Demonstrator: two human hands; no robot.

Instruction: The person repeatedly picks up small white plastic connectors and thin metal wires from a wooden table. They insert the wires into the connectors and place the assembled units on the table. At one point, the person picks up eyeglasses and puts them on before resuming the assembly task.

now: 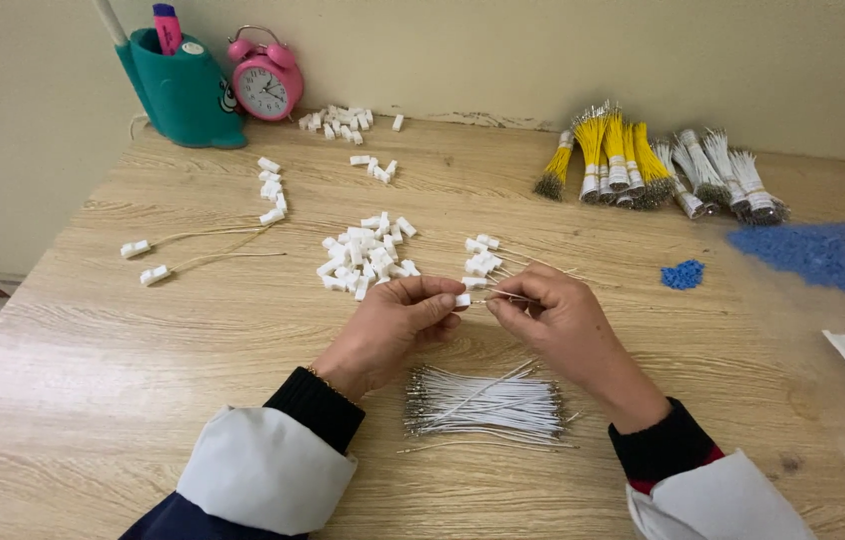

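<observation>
A pale wood-grain bench (193, 330) against a cream wall. The left hand (398, 325) pinches one white connector housing (463, 299) at bench centre; the right hand (553, 315) grips what looks like one thin wire (505, 296), its tip at the housing. Best kept level, aligned with the cavity. One white-wire bundle (483, 405) lies at 6 o'clock; four yellow bundles (608, 155) at 1 o'clock.

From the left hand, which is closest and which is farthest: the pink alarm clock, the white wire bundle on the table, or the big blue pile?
Measured from the left hand in the head view:
1. White wire bundle: just below the hands, toward the person.
2. Pink alarm clock: at the back left, by the wall.
3. Big blue pile: far off on the right side of the table.
</observation>
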